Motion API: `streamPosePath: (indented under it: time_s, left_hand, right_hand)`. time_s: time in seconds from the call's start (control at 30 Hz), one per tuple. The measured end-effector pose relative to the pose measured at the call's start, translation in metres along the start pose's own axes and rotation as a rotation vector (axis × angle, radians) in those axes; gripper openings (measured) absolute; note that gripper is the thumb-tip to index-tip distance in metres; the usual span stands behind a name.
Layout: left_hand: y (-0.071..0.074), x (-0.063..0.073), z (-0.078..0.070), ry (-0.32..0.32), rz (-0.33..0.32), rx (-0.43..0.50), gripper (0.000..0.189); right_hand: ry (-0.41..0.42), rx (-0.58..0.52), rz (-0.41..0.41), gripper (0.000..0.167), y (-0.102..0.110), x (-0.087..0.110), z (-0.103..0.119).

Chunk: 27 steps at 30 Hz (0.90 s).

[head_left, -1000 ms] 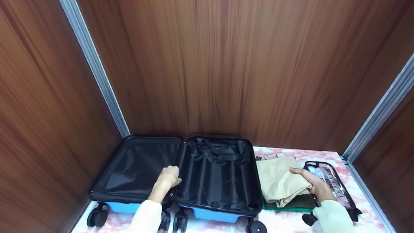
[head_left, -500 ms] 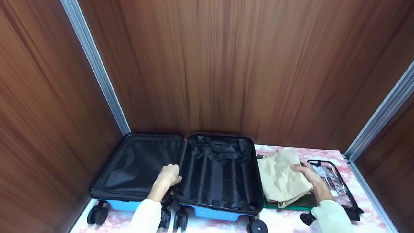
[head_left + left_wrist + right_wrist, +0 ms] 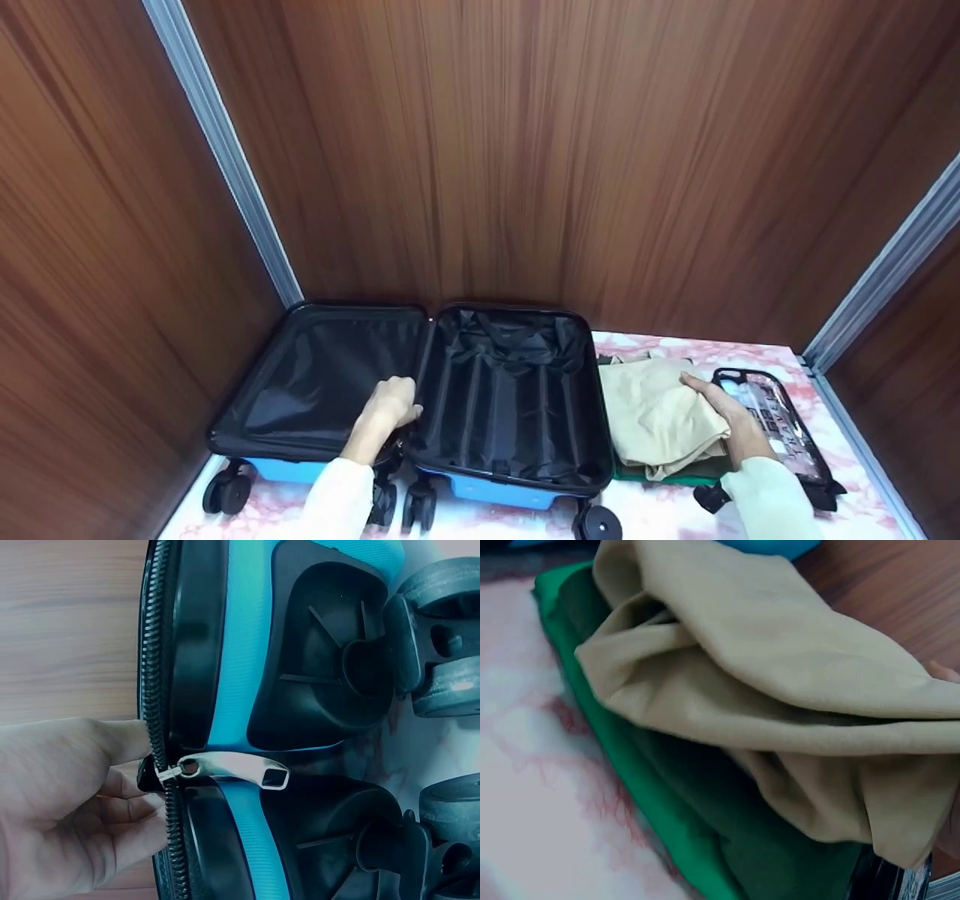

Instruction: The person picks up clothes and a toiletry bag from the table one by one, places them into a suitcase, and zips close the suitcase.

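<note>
An open blue suitcase with black lining (image 3: pixel 517 420) lies flat, its two halves side by side. At the seam between them, my left hand (image 3: pixel 390 405) grips the zippered edge; in the left wrist view its thumb and curled fingers (image 3: pixel 127 806) meet that edge beside the metal zipper pull (image 3: pixel 236 765). My right hand (image 3: pixel 731 416) holds a loosely folded beige garment (image 3: pixel 656 412), thumb on top and the other fingers mostly hidden. Beneath the garment lie dark green and bright green folded cloths (image 3: pixel 585 682).
A clear, black-edged pouch (image 3: pixel 780 427) lies on the marbled pink-and-white surface (image 3: pixel 652 517) at the right. Black suitcase wheels (image 3: pixel 600 521) stick out toward me. Wood-grain panels (image 3: pixel 487 150) with metal corner strips enclose the back and sides.
The right hand raised and shifted the beige garment's far edge, which is now lower again over the green cloths. The left hand stays at the suitcase seam.
</note>
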<state>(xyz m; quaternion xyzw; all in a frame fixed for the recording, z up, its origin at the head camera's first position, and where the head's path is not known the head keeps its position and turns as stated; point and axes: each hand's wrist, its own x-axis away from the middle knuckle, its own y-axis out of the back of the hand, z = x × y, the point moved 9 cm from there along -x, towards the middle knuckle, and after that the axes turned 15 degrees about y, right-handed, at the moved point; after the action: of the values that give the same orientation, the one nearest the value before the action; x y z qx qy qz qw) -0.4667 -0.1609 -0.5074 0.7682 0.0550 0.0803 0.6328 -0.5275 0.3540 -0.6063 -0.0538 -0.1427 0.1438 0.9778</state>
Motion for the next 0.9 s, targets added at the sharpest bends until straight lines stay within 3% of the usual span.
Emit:
streamPosePath:
  time_s: [0.1,0.23,0.33,0.5,0.6,0.73,0.9]
  left_hand:
    - [0.0,0.0,-0.001,-0.002,-0.004,-0.002,0.024]
    - [0.0,0.0,-0.002,-0.009,-0.008,0.002,0.024]
    - [0.0,0.001,-0.003,-0.013,-0.005,0.008,0.023]
    - [0.002,0.0,-0.004,-0.019,-0.009,0.002,0.025]
    - [0.003,0.0,-0.003,-0.01,-0.005,0.003,0.024]
    - [0.001,-0.001,-0.002,0.0,0.012,0.008,0.023]
    - [-0.001,-0.002,0.001,0.018,0.029,0.003,0.023]
  right_hand:
    - [-0.034,-0.059,-0.002,0.043,-0.007,0.007,0.002]
    - [-0.058,-0.036,0.016,0.041,-0.017,0.018,0.006]
    - [-0.079,-0.037,0.087,0.04,-0.026,0.021,0.007]
    - [0.056,-0.089,0.168,0.024,-0.025,0.012,0.013]
    - [0.156,-0.061,0.153,0.041,-0.018,0.007,0.017]
    - [0.218,0.019,0.126,0.07,-0.015,0.006,0.025]
    - [0.263,0.123,0.101,0.077,-0.021,0.009,0.041]
